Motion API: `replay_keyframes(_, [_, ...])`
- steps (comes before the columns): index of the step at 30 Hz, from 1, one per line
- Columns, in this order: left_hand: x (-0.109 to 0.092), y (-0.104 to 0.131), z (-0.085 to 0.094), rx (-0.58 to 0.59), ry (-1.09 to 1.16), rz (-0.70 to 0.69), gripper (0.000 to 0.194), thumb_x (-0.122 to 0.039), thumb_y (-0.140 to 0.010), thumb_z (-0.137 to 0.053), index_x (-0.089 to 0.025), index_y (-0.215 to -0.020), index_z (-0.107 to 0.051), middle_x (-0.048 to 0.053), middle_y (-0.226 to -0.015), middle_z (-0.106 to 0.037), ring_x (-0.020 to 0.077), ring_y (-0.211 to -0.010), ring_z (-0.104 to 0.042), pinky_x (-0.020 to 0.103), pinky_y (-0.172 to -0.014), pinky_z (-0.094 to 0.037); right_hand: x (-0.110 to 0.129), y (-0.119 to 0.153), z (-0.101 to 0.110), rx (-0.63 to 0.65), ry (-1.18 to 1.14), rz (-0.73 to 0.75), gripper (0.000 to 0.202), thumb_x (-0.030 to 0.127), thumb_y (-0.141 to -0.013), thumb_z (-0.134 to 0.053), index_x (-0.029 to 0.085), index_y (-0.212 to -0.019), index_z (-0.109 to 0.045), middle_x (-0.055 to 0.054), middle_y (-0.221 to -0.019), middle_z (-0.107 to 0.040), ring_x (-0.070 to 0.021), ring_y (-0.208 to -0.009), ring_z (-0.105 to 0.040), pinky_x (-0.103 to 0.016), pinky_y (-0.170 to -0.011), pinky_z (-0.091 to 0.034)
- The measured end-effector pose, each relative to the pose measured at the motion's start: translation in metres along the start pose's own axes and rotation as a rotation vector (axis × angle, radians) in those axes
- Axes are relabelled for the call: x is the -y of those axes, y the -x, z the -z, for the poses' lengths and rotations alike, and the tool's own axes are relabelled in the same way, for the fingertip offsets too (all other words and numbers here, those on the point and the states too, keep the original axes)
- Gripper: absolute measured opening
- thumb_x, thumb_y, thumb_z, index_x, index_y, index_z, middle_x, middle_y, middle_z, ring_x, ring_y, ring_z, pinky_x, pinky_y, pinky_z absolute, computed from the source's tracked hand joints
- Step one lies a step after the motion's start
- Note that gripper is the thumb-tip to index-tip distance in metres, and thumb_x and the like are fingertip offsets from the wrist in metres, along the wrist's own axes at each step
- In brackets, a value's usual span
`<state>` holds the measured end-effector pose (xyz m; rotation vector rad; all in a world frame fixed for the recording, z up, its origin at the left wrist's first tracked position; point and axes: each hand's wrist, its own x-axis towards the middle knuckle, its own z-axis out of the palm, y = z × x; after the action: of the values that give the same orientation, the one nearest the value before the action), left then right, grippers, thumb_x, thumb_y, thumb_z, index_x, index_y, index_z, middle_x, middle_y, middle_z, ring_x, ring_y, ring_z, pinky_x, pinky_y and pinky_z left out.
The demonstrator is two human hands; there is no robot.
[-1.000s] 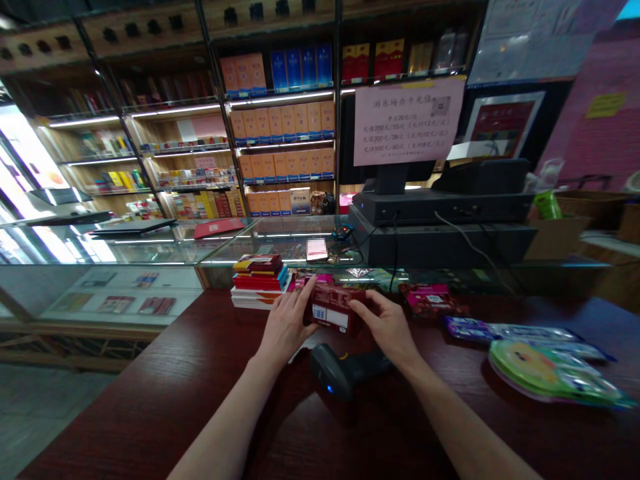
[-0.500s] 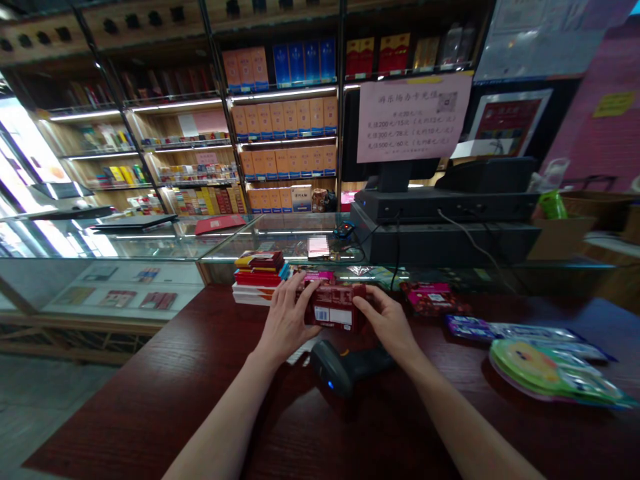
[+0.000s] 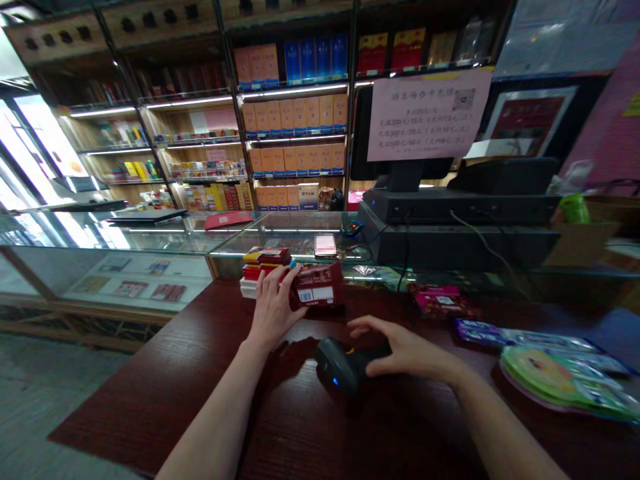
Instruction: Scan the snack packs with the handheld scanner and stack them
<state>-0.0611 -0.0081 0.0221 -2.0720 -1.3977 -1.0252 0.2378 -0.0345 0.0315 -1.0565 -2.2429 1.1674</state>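
Note:
My left hand (image 3: 275,307) holds a dark red package (image 3: 317,285) by its left side, with the white barcode label facing me. Just behind that hand is a stack of boxes (image 3: 266,260) in yellow, red and white. My right hand (image 3: 395,347) hovers at the handle of a black barcode scanner (image 3: 337,367), fingers apart and curved around it from the right. The scanner lies on the dark wooden table (image 3: 165,380) and shows a small blue light.
To the right lie a pink and brown packet (image 3: 445,300), a purple packet (image 3: 480,331) and green packages (image 3: 545,373). Behind the table stand a glass counter (image 3: 280,227) and a black register (image 3: 460,233) with a paper sign (image 3: 429,117).
My right hand has let go of the dark red package and moved down to the scanner. My left hand and the package have shifted slightly left in view.

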Motion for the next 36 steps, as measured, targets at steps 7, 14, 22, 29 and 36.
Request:
replay_keyframes(7, [0.006, 0.002, -0.003, -0.042, -0.084, 0.036, 0.086, -0.032, -0.072, -0.081, -0.021, -0.146, -0.038, 0.014, -0.139, -0.049, 0.0321, -0.134, -0.045, 0.055, -0.122, -0.022, 0.005, 0.0, -0.013, 0.117, 0.359, -0.073, 0.071, 0.025, -0.062, -0.08, 0.03, -0.13, -0.061, -0.004, -0.128, -0.064, -0.0302, -0.119, -0.055, -0.042, -0.103, -0.038])
replay_keyframes(14, [0.012, 0.004, -0.007, -0.066, -0.117, 0.066, 0.087, -0.031, -0.071, -0.08, -0.021, -0.146, -0.038, 0.014, -0.135, -0.052, 0.0324, -0.131, -0.047, 0.056, -0.121, -0.024, 0.006, 0.0, -0.014, 0.065, 0.333, -0.015, 0.057, 0.023, -0.067, -0.075, 0.031, -0.123, -0.065, 0.0, -0.114, -0.069, -0.0247, -0.105, -0.062, -0.033, -0.092, -0.041])
replay_keyframes(22, [0.014, 0.005, -0.011, -0.109, -0.144, 0.086, 0.081, -0.031, -0.074, -0.076, -0.02, -0.145, -0.039, 0.015, -0.132, -0.053, 0.0322, -0.128, -0.048, 0.055, -0.121, -0.024, 0.017, 0.0, -0.007, -0.072, 0.186, 0.039, 0.05, 0.025, -0.074, -0.072, 0.027, -0.123, -0.064, -0.002, -0.115, -0.072, -0.0243, -0.102, -0.065, -0.032, -0.087, -0.046])
replay_keyframes(29, [0.016, 0.006, -0.014, -0.117, -0.166, 0.096, 0.082, -0.03, -0.073, -0.077, -0.018, -0.145, -0.04, 0.015, -0.133, -0.053, 0.0322, -0.129, -0.048, 0.055, -0.121, -0.022, 0.019, -0.001, -0.008, -0.153, 0.111, 0.076, 0.049, 0.025, -0.076, -0.072, 0.025, -0.124, -0.065, -0.003, -0.119, -0.071, -0.0241, -0.105, -0.065, -0.034, -0.091, -0.047])
replay_keyframes(36, [0.016, 0.006, -0.014, -0.116, -0.155, 0.105, 0.082, -0.03, -0.073, -0.077, -0.018, -0.145, -0.04, 0.016, -0.133, -0.053, 0.0327, -0.129, -0.048, 0.055, -0.121, -0.023, 0.018, -0.001, -0.009, -0.139, 0.131, 0.084, 0.047, 0.027, -0.076, -0.074, 0.028, -0.122, -0.065, -0.002, -0.121, -0.07, -0.0253, -0.108, -0.062, -0.036, -0.094, -0.045])
